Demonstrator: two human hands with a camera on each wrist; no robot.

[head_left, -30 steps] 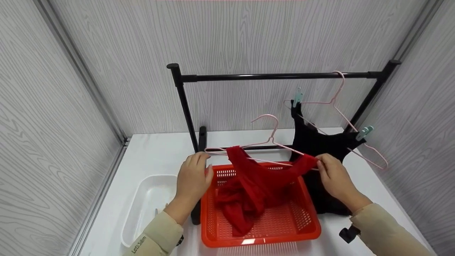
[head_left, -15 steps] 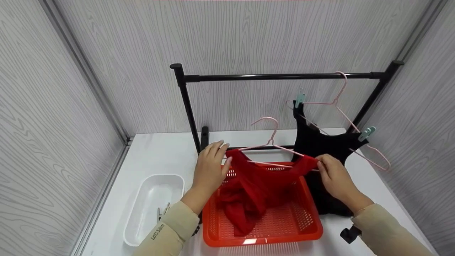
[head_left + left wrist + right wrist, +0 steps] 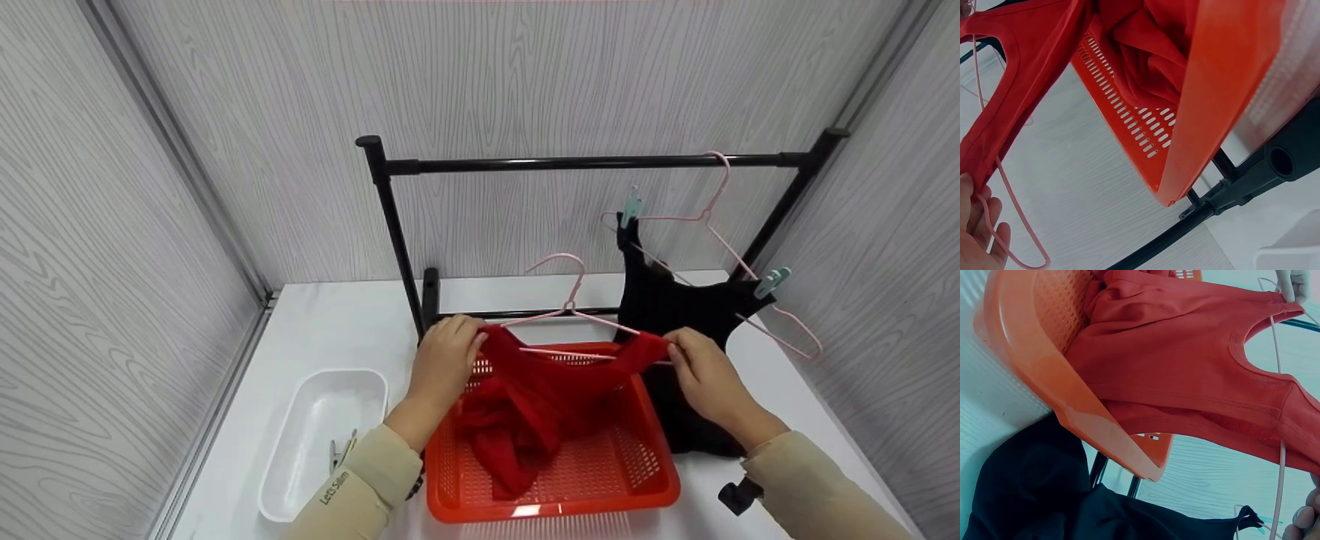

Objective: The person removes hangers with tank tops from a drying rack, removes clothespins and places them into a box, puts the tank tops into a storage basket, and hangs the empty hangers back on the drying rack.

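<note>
My left hand (image 3: 441,365) and right hand (image 3: 705,375) each pinch the red top (image 3: 541,384) by a shoulder, on the pink hanger (image 3: 570,306), bottom slumped in the basket (image 3: 555,513)! The black top (image 3: 679,315) is on the rack (image 3: 555,163) (pegged, too); this one, I'd judge, lacks both.
</note>
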